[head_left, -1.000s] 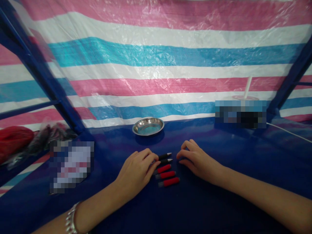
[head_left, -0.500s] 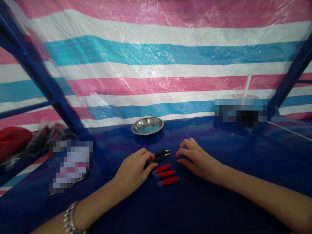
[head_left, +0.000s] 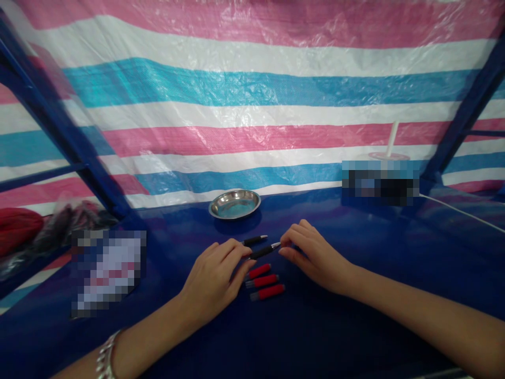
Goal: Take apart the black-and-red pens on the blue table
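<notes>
My left hand pinches the rear of a black pen between thumb and fingers. The silver tip of this pen points right and meets the fingertips of my right hand, which are closed around it. A second black pen with a silver tip lies just behind, its rear end hidden by my left fingers. In front of the held pen, three short red tubes with greyish ends lie in a row: the back red tube, the middle red tube and the front red tube.
A shallow oval metal dish stands at the back of the blue table. On the left is a blurred-out pale item, and at the back right a blurred-out dark object with a cable. Striped plastic sheeting hangs behind.
My left hand has lifted the nearer pen apart from the other one and brought its tip right. My right fingers have closed on that tip. The view has shifted slightly.
</notes>
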`<action>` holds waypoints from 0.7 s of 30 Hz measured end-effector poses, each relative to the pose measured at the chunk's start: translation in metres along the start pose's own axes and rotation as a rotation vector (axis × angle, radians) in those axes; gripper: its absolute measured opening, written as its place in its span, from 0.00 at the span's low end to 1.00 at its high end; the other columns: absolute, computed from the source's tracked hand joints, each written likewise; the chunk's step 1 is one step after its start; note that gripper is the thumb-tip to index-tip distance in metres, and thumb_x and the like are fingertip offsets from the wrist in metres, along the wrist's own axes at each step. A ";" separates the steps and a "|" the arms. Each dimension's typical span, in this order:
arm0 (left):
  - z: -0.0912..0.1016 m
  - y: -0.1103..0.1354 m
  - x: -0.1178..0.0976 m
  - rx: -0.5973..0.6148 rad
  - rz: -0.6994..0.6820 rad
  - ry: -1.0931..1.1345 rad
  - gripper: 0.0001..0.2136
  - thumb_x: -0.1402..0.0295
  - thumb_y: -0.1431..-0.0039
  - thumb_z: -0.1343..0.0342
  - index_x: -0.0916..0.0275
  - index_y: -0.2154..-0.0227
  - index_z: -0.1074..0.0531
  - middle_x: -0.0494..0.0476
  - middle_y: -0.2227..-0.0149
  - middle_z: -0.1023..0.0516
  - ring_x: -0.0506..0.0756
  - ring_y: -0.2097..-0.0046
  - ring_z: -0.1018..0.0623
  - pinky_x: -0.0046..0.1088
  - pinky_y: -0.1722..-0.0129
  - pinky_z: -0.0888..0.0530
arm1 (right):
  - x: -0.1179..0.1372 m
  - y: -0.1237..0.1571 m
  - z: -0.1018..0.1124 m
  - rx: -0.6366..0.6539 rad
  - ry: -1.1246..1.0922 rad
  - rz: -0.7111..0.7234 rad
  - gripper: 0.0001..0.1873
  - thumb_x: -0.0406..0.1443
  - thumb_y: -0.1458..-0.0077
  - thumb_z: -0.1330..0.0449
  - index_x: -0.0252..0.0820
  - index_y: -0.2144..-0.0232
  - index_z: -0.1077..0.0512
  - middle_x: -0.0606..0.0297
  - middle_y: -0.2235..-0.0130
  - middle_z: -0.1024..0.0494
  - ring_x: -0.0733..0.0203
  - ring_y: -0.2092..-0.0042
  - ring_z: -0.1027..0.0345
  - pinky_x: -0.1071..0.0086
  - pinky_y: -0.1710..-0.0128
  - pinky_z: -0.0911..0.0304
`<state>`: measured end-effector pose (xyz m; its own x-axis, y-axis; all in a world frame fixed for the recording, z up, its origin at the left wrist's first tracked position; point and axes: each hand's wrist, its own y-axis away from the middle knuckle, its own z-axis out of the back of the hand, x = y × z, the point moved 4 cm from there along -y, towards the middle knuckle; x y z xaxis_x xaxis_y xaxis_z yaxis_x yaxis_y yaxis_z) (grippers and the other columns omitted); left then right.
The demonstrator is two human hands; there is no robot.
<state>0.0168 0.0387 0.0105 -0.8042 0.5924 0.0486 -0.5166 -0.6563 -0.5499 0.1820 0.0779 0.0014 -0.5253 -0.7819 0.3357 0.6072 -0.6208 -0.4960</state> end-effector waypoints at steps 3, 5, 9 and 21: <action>0.001 0.000 -0.003 -0.020 -0.039 -0.017 0.07 0.70 0.42 0.55 0.64 0.66 0.33 0.55 0.68 0.29 0.51 0.67 0.29 0.28 0.68 0.35 | 0.000 -0.001 0.000 0.008 -0.040 0.011 0.11 0.38 0.43 0.53 0.39 0.72 0.36 0.64 0.71 0.32 0.63 0.67 0.46 0.68 0.66 0.47; 0.001 0.001 -0.004 -0.014 -0.061 -0.027 0.07 0.70 0.42 0.56 0.64 0.66 0.33 0.54 0.68 0.29 0.51 0.67 0.29 0.28 0.68 0.35 | 0.001 -0.001 -0.001 0.025 -0.069 0.037 0.12 0.36 0.43 0.54 0.39 0.75 0.36 0.65 0.73 0.33 0.64 0.68 0.46 0.69 0.67 0.47; 0.000 0.001 -0.004 -0.002 -0.070 -0.031 0.08 0.71 0.41 0.56 0.64 0.65 0.33 0.55 0.68 0.29 0.51 0.68 0.30 0.28 0.69 0.35 | 0.001 0.000 -0.003 0.017 -0.083 0.058 0.12 0.36 0.44 0.52 0.39 0.76 0.34 0.65 0.73 0.32 0.64 0.68 0.45 0.69 0.67 0.48; -0.001 0.000 -0.004 0.028 -0.056 0.037 0.08 0.71 0.41 0.58 0.64 0.66 0.34 0.54 0.69 0.29 0.51 0.69 0.31 0.28 0.69 0.36 | 0.002 0.002 -0.004 0.015 -0.056 0.054 0.11 0.36 0.45 0.51 0.39 0.75 0.32 0.64 0.72 0.31 0.64 0.67 0.45 0.68 0.66 0.49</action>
<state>0.0198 0.0368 0.0092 -0.7626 0.6451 0.0479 -0.5692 -0.6339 -0.5236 0.1795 0.0756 -0.0024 -0.4575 -0.8161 0.3530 0.6429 -0.5779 -0.5027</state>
